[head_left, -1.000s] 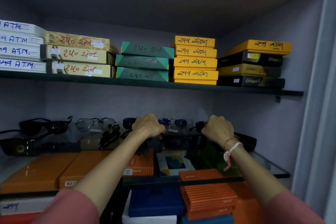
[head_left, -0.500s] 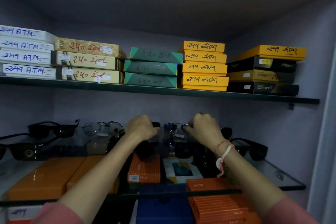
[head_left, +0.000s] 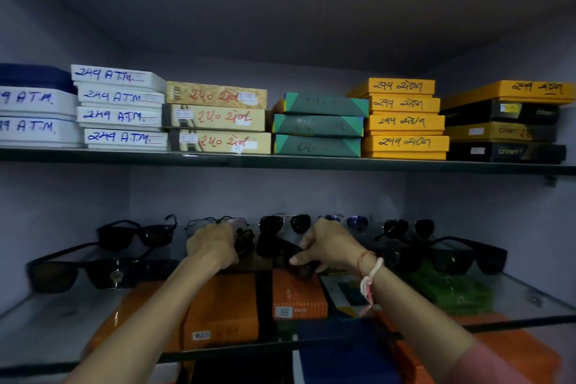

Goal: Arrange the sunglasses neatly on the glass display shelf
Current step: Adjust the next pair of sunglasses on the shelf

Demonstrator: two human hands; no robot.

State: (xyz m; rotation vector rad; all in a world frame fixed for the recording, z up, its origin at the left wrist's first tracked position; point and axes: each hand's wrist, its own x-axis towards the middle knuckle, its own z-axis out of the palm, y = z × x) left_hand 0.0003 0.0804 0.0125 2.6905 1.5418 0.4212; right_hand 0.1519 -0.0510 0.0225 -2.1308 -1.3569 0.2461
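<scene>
While both arms reached over the glass shelf [head_left: 530,305], black sunglasses [head_left: 103,271] lay at its left end, another dark pair [head_left: 137,232] behind them. Next, the left hand [head_left: 212,246] was curled around one end of a dark pair of sunglasses [head_left: 274,248], and the right hand [head_left: 330,248] pinched the other end between thumb and fingers. Farther right, large black sunglasses [head_left: 461,256] sat near the wall. Stacked boxes [head_left: 405,118] filled the upper shelf.
</scene>
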